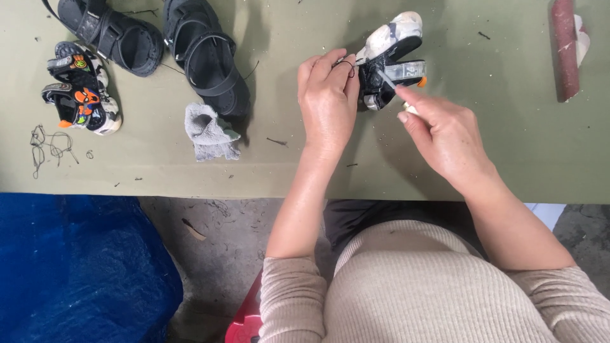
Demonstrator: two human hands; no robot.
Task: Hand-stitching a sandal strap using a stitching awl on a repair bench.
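Observation:
A small child's sandal (393,56) with a black strap, whitish sole and an orange spot lies tipped on the olive table (508,146). My left hand (328,101) grips its heel end, fingers curled, with a thin dark thread loop at the fingertips. My right hand (441,133) pinches a thin pale tool (389,81) whose tip touches the sandal's side. Both forearms wear beige ribbed sleeves.
Two black adult sandals (203,54) lie at the back left, with a colourful child's sandal (81,89) beside them. A grey rag (210,132) sits mid-table; thread scraps (47,145) lie at left. A reddish roll (564,47) lies far right. A blue sack (76,267) sits on the floor.

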